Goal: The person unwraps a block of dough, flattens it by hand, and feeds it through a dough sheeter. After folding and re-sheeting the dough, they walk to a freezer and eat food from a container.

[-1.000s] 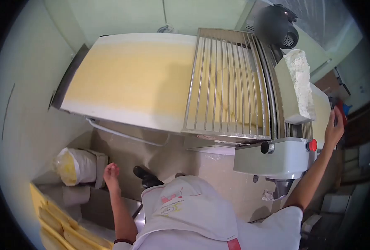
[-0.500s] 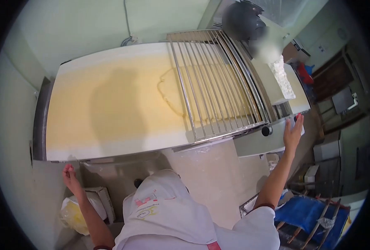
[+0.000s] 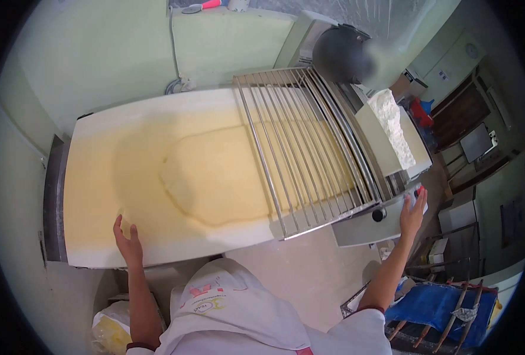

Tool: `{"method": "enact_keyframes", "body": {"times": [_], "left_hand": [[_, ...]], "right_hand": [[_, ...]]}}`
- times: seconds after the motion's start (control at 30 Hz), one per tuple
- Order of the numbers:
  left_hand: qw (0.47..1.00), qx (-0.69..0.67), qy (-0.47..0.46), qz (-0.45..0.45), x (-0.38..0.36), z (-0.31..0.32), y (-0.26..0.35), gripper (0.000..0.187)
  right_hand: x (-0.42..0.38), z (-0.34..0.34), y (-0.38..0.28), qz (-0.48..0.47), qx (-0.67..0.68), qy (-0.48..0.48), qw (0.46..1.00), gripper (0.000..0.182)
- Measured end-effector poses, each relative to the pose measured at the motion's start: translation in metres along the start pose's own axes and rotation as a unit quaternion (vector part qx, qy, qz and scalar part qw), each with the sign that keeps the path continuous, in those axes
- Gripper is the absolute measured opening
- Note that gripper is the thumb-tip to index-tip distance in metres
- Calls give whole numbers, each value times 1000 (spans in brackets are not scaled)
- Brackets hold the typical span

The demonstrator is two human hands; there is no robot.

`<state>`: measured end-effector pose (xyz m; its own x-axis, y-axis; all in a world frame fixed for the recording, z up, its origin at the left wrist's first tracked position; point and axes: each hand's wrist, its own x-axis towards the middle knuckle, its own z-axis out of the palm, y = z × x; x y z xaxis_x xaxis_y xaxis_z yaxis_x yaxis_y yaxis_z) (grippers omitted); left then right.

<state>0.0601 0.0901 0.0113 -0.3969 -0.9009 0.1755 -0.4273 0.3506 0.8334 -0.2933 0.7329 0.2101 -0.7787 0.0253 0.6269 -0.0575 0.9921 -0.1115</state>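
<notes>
Dough, a pale yellow rolled sheet (image 3: 227, 177) with rounded corners, lies flat on the wide cream conveyor belt (image 3: 97, 177) of the sheeting machine, seen in the head view. Its long axis runs from about 8 o'clock to 2 o'clock along the belt, and its far end passes under the slanted steel wire guard (image 3: 301, 142) toward the rollers.

The left hand (image 3: 129, 242) rests open, fingers spread, on the near edge of the belt. From it the dough lies toward 1 o'clock, near but apart; the rounded corner of the sheet is its closest part. The right hand (image 3: 413, 210) is also open, palm flat against the grey control housing (image 3: 363, 228) at the machine's right end, just beside a black knob (image 3: 379, 215). From it the dough lies toward 9 o'clock, with the guard between. The two hands are well apart, neither clamped on anything, and the left is the nearer to bare dough.

A white heap of flour (image 3: 395, 127) sits on the tray above the rollers, at 12 o'clock from the right hand.
</notes>
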Motion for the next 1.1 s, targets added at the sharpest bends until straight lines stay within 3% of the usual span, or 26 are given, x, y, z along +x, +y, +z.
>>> {"method": "enact_keyframes", "body": {"times": [0.2,0.3,0.37,0.6,0.63,0.67,0.73,0.77,0.8,0.87,0.93,1.0,1.03,1.07,1.1], "left_hand": [[1000,7,-24,2,12,44,17,63],[999,46,26,-4,22,50,5,67],[986,144,75,44,34,49,-16,69],[970,214,107,48,91,-32,-78,74],[971,215,101,41,99,-45,-89,75],[971,215,97,32,108,-59,-99,75],[971,219,99,14,125,-86,-119,76],[969,223,106,2,131,-98,-128,76],[966,234,109,4,137,-109,-138,77],[967,225,117,13,151,-130,-150,78],[971,209,112,3,157,-142,-153,79],[972,209,99,-29,160,-150,-148,79],[973,201,96,-53,159,-154,-142,80],[974,194,90,-74,161,-158,-134,82],[975,187,83,-89,164,-159,-131,83]], "right_hand": [[-2,-1,-2,-2,-9,2,1000,56],[-1,6,9,-12,-15,9,1000,54],[-2,6,12,-17,-15,9,1000,55],[2,11,20,-9,26,21,999,48],[6,4,11,16,59,-17,998,47],[5,12,22,5,33,10,999,45],[11,15,49,-34,24,-26,999,48],[12,14,48,10,21,-36,999,44],[20,29,88,11,91,-64,994,44],[44,40,139,-61,40,-109,991,42],[40,38,102,-39,-82,-110,990,86],[13,10,-106,-74,-322,-55,942,62],[8,71,-102,-16,-38,-46,998,56],[3,125,-109,27,252,-10,967,51],[7,152,-177,-163,85,92,979,39]]}}
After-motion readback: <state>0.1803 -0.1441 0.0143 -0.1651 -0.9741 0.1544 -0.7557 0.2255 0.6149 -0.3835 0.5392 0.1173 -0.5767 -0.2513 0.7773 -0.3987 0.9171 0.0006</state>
